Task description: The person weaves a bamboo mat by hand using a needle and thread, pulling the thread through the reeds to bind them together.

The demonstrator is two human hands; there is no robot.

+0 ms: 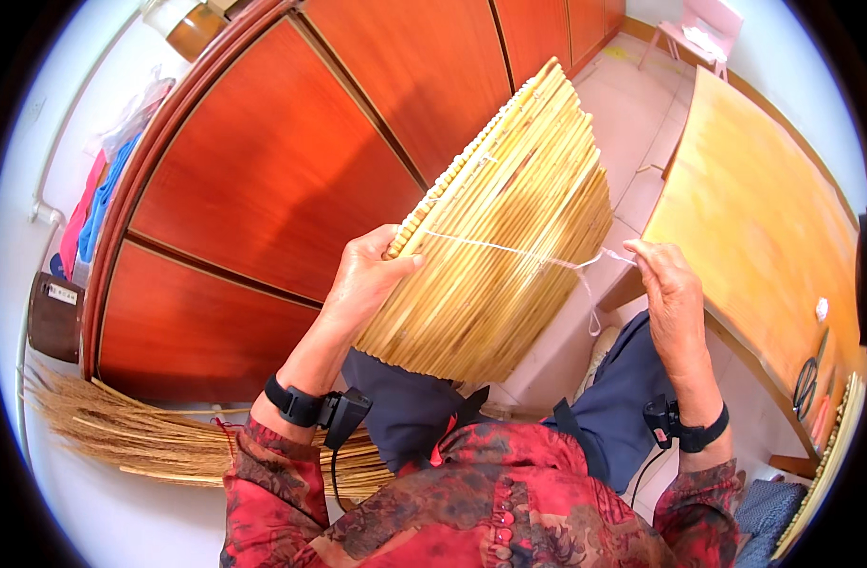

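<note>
Above the lap, nearest the wearer: dark trousers, one pair, beneath a red patterned garment.

Left hand: closed on the near left edge of the panel, thumb flat on the front face, fingers mostly hidden behind. Right hand: thumb and forefinger pinching a string, well apart from the panel.

Stalk panel, one: pale yellow stalks laid side by side, held tilted above the lap and reaching away from the body; a row of rounded, knob-like ends or bindings along its left edge. Whether the lower edge rests on the thigh, cannot tell. Handling, as judged: light for its size; stiff along the stalks, likelier to flex or fan across them; surface probably smooth, dry and a little slippery; single stalks apt to crack or split if squeezed. Best hold: the bound left edge, thumb over, fingers under.

White string, one: thin, running from that edge across the face to the right hand, a loop hanging below. Judged soft and limp; best gripped near its end.

Left: bundle of bristly stalks. Right: wooden bench, bearing dark-handled scissors. Beyond: red cabinet; farthest, pink chair.
</note>
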